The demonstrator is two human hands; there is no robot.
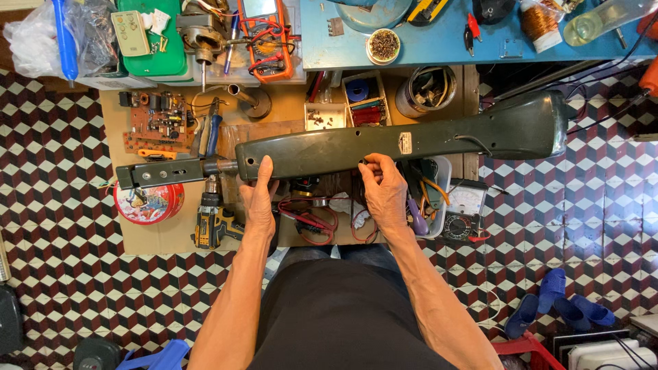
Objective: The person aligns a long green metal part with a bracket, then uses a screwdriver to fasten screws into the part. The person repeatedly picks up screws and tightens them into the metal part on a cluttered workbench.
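A long dark-green housing (411, 140) lies crosswise in front of the person, held level above the cluttered work area. Its wide end is to the right, over the tiled floor (603, 205); its narrow end runs left into a metal bracket (161, 173) with holes.

The left hand (259, 199) is laid flat against the near side of the housing close to its narrow end, fingers stretched upward and thumb around the lower edge; it steadies the piece rather than closing round it. The right hand (384, 192) meets the housing near its middle, fingertips pinched together on something small and dark at the lower edge; what that small thing is cannot be told.

Under the housing, a cordless drill (212, 223) lies beside a round red tin (149, 202). Red and black test leads (315, 223) lie between the wrists. By the right hand stands an analogue meter (465, 209), partly in a white tub.

Farther up sit a brown circuit board (156, 123), pliers (209, 133), a small box of screws (323, 116) and a tin of tools (430, 89). On the blue bench (439, 48) above lie an orange multimeter (266, 34), a green case (154, 48) and a coil of copper wire (538, 24). Blue sandals (555, 308) lie on the floor at lower right.
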